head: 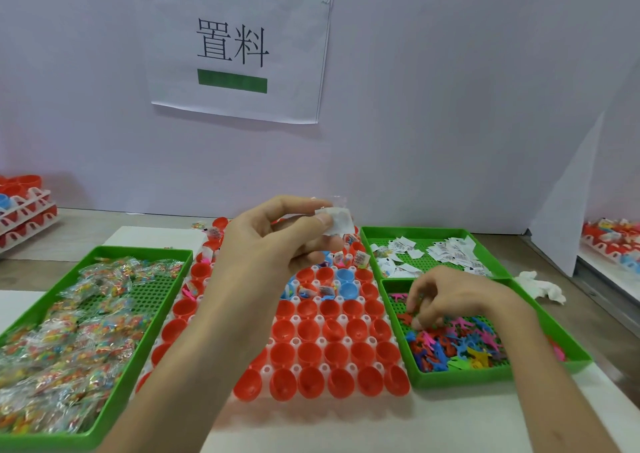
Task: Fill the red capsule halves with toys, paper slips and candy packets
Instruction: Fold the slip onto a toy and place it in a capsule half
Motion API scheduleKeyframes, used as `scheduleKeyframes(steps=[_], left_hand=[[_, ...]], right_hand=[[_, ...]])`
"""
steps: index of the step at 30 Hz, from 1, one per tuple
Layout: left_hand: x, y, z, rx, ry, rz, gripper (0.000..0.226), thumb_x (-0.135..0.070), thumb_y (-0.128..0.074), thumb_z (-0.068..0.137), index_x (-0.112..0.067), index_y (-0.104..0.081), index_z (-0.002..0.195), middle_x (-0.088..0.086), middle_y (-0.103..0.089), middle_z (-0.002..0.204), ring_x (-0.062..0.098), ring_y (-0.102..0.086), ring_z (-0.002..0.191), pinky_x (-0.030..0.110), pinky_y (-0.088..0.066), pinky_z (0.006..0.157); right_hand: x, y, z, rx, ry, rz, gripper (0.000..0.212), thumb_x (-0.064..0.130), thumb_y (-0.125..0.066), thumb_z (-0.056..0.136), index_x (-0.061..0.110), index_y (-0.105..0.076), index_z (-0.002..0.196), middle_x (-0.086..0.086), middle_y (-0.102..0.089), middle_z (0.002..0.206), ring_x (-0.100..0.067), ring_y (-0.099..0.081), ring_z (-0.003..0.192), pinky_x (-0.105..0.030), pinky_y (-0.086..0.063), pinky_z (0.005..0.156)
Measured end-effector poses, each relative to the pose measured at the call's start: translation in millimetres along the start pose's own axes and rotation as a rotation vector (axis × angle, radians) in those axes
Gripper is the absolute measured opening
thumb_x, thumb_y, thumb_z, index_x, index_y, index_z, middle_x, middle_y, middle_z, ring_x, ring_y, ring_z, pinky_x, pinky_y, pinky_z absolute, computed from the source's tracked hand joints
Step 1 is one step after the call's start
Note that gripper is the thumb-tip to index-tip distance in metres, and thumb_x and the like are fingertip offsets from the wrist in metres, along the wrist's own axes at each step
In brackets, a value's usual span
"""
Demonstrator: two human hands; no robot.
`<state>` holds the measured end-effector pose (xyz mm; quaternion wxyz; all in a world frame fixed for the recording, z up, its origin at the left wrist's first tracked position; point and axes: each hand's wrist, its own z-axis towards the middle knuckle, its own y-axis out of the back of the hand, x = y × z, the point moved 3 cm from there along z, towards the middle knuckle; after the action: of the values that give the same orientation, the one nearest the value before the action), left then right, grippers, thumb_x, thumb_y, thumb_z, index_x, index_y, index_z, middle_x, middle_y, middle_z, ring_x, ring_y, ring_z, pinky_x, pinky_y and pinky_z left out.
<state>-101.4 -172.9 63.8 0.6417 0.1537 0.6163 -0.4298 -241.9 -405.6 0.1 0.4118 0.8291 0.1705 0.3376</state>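
Red capsule halves stand in rows in a white holder at the centre; the far rows hold slips and toys, a few halves are blue. My left hand is raised above the far rows and pinches a small clear packet with a white slip. My right hand reaches down into the green tray of coloured plastic toys, its fingertips curled among them. Paper slips lie in the far right green tray. Candy packets fill the left green tray.
Stacked racks of red capsule halves sit at the far left, another rack at the far right. A crumpled white tissue lies right of the trays. A white partition with a printed sheet stands close behind.
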Motion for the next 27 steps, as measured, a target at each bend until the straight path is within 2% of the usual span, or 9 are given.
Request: scheduleKeyframes(steps=[3,6,11,14,17,23,27], left_hand=[[-0.1,-0.7,0.1,0.024,-0.018,-0.024,0.01,-0.021,-0.075,0.068,-0.025,-0.079,0.076,0.015,-0.077,0.096,0.019,-0.075,0.083,0.017,-0.054,0.065],[1.1,-0.1,1.1,0.03,-0.026,-0.024,0.015,-0.026,-0.074,0.063,-0.023,-0.079,0.077,0.011,-0.078,0.096,0.018,-0.075,0.087,0.017,-0.055,0.068],[1.8,0.7,1.7,0.043,-0.019,-0.018,0.011,-0.024,-0.072,0.066,-0.026,-0.079,0.074,0.01,-0.078,0.097,0.019,-0.075,0.088,0.019,-0.057,0.072],[1.0,1.5,2.1,0.035,-0.02,-0.015,0.013,-0.023,-0.072,0.067,-0.021,-0.077,0.079,0.01,-0.078,0.097,0.02,-0.075,0.088,0.019,-0.058,0.072],[0.6,1.2,1.8,0.037,-0.014,-0.022,0.013,-0.024,-0.072,0.065,-0.022,-0.078,0.077,0.01,-0.078,0.097,0.019,-0.075,0.087,0.019,-0.057,0.071],[1.5,-0.3,1.7,0.042,-0.013,-0.022,0.016,-0.028,-0.075,0.062,-0.024,-0.079,0.077,0.01,-0.078,0.096,0.019,-0.076,0.089,0.018,-0.056,0.071],[3.9,-1.0,2.3,0.035,0.001,-0.031,0.012,-0.023,-0.074,0.065,-0.024,-0.079,0.076,0.012,-0.078,0.097,0.02,-0.076,0.088,0.018,-0.056,0.07]], right_hand=[[1.1,-7.0,8.9,-0.004,0.0,0.001,0.019,0.012,-0.086,0.074,0.015,-0.072,0.088,0.0,-0.075,0.079,-0.018,-0.066,0.072,-0.037,-0.055,0.082],[2.3,-8.6,14.0,-0.03,0.0,0.003,0.017,0.007,-0.083,0.076,0.014,-0.072,0.088,-0.008,-0.077,0.087,-0.025,-0.072,0.086,-0.04,-0.055,0.089],[-2.4,-5.4,12.5,-0.043,0.023,0.029,0.019,0.01,-0.085,0.076,0.015,-0.072,0.088,-0.007,-0.075,0.081,-0.015,-0.066,0.072,-0.032,-0.052,0.077],[-1.8,1.0,13.2,-0.188,0.067,0.069,0.019,0.015,-0.087,0.075,0.021,-0.074,0.087,-0.007,-0.073,0.077,-0.015,-0.067,0.07,-0.029,-0.05,0.07],[2.0,0.8,17.1,-0.294,0.111,0.052,0.018,0.019,-0.087,0.075,0.028,-0.075,0.086,0.0,-0.07,0.068,-0.014,-0.067,0.064,-0.023,-0.047,0.062],[6.6,-7.9,25.7,-0.296,0.112,-0.07,0.016,0.03,-0.086,0.074,0.039,-0.073,0.072,0.01,-0.069,0.067,-0.006,-0.064,0.064,-0.028,-0.054,0.065],[8.5,-9.4,27.3,-0.29,0.099,-0.102,0.017,0.026,-0.087,0.073,0.033,-0.072,0.069,0.01,-0.069,0.062,-0.005,-0.064,0.06,-0.029,-0.054,0.064]])
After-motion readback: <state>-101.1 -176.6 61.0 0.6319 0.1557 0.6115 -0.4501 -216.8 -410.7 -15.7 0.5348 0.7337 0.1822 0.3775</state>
